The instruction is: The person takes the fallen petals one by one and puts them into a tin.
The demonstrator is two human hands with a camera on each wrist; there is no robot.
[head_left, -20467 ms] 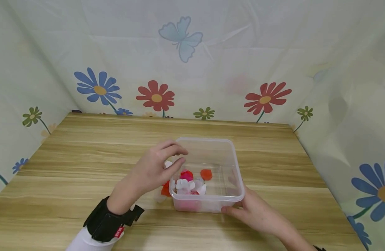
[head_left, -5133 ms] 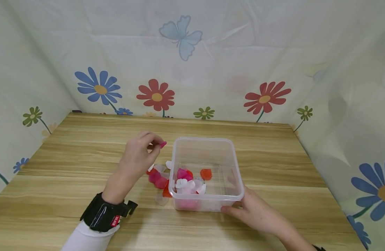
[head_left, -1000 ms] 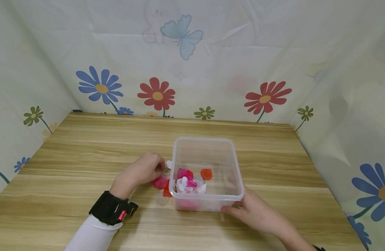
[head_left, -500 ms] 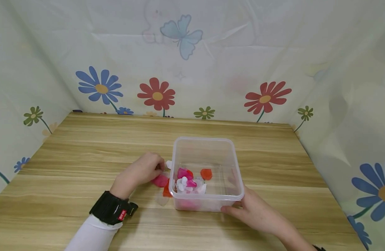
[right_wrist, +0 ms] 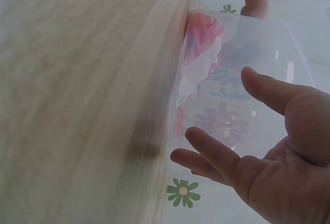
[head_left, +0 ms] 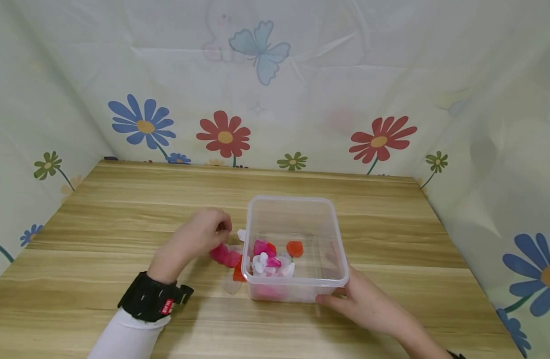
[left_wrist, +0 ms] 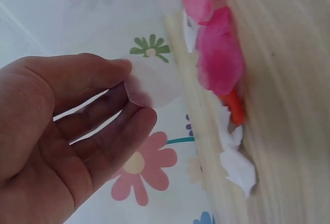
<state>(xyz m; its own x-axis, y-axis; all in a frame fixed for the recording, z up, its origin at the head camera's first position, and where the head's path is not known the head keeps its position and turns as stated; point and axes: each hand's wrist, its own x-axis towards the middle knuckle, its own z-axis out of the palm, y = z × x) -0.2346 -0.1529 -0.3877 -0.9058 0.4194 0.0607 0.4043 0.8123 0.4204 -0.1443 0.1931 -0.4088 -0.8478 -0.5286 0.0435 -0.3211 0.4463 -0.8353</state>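
My left hand is just above the table, left of the box, pinching a thin white petal between thumb and fingertips. Under and beside it lie pink petals, a red-orange petal and pale petals. A clear plastic box stands open-topped, with white, pink and red petals piled at its left and one orange petal apart from them. My right hand rests against the box's near right corner, fingers spread and fairly straight in the right wrist view.
The wood-grain table runs back to a pale curtain printed with flowers and a butterfly, which also closes off both sides. A small white petal lies against the box's left wall.
Over the last half second my left hand has risen slightly and shifted left from the loose petals, now with a white petal in its fingertips. My right hand and the box stay put.
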